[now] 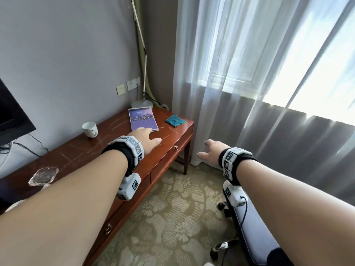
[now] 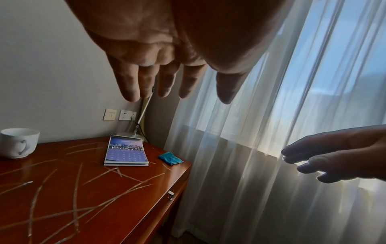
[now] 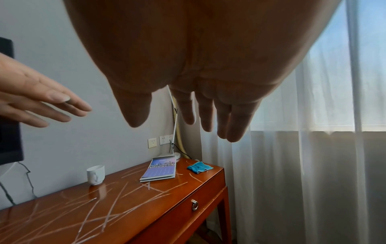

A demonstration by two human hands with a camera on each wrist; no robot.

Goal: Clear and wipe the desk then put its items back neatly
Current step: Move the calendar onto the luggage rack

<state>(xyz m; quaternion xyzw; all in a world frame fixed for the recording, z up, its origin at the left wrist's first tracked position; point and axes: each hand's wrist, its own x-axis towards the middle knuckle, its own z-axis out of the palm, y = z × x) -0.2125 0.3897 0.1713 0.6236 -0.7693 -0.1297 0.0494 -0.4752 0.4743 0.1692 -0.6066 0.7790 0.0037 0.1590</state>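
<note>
Surface: reddish-brown wooden desk with drawers along its front; pale streaks criss-cross the glossy top.
Left hand: left hand stretched forward above the surface, fingers straight and spread, grip released and holding nothing; from the head view its fingertips overlap the near edge of the calendar, though the wrist views show the hand raised clear of the top.
Right hand: right hand held out beyond the desk's end, over the carpet and in front of the curtain; fingers straight, grip released, nothing in it.
Calendar: purple calendar with a city skyline picture, lying flat near the far end of the surface, just in front of the lamp base.
Cloth: small teal cloth, crumpled, near the far corner of the surface, to the right of the calendar and apart from it.
Cup: white cup with a handle, upright beside the wall, well left of the calendar.
Glass piece: clear glass dish at the near end of the surface; its exact kind cannot be told.
Lamp: silver desk lamp, round base at the far back corner, jointed arm rising along the wall.
Wall: two socket plates above the surface; dark screen at far left.
Window side: sheer white curtain hanging to the floor.
Floor: patterned carpet; an office chair under the right forearm.
</note>
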